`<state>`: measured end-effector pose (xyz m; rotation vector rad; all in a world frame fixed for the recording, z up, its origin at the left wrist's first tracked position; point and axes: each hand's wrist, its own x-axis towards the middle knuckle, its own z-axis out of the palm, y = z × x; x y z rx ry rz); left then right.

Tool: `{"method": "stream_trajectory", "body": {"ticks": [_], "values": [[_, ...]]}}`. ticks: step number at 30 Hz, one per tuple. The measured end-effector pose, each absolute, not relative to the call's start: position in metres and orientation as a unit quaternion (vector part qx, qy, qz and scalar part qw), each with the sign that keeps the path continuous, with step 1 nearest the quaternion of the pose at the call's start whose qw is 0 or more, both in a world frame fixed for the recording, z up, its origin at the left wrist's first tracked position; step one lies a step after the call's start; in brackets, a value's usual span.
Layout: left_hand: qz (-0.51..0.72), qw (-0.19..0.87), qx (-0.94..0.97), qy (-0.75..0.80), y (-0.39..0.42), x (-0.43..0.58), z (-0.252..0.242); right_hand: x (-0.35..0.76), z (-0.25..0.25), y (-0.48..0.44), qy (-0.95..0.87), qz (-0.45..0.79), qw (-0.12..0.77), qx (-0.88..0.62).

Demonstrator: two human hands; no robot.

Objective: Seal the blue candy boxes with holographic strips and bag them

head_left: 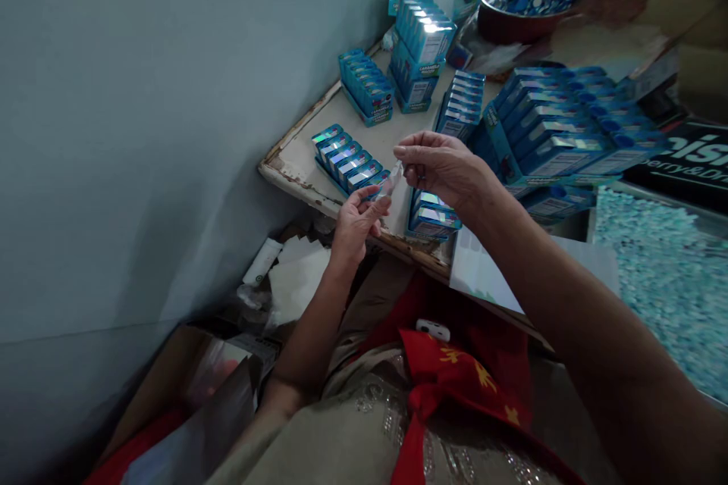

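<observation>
Looks part-done to me: left hand point(359, 221) and right hand point(435, 165) both pinching a clear plastic bit point(390, 183), dead centre; blue boxes point(419, 53) stacked at 12 o'clock, loose teal pieces point(654, 273) waiting around 4.

A yellow-patterned red cloth point(455, 375) overlies a beaded beige garment point(330, 432).

Cardboard box point(156, 383) (beside grey wall point(142, 106))
</observation>
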<state>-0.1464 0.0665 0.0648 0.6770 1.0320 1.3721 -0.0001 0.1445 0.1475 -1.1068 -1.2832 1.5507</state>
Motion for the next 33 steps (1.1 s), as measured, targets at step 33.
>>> {"method": "stream_trajectory", "body": {"ticks": [33], "values": [[0.518, 0.529, 0.371, 0.56, 0.088, -0.215, 0.04, -0.025, 0.079, 0.16, -0.642, 0.333, 0.439, -0.533]]}}
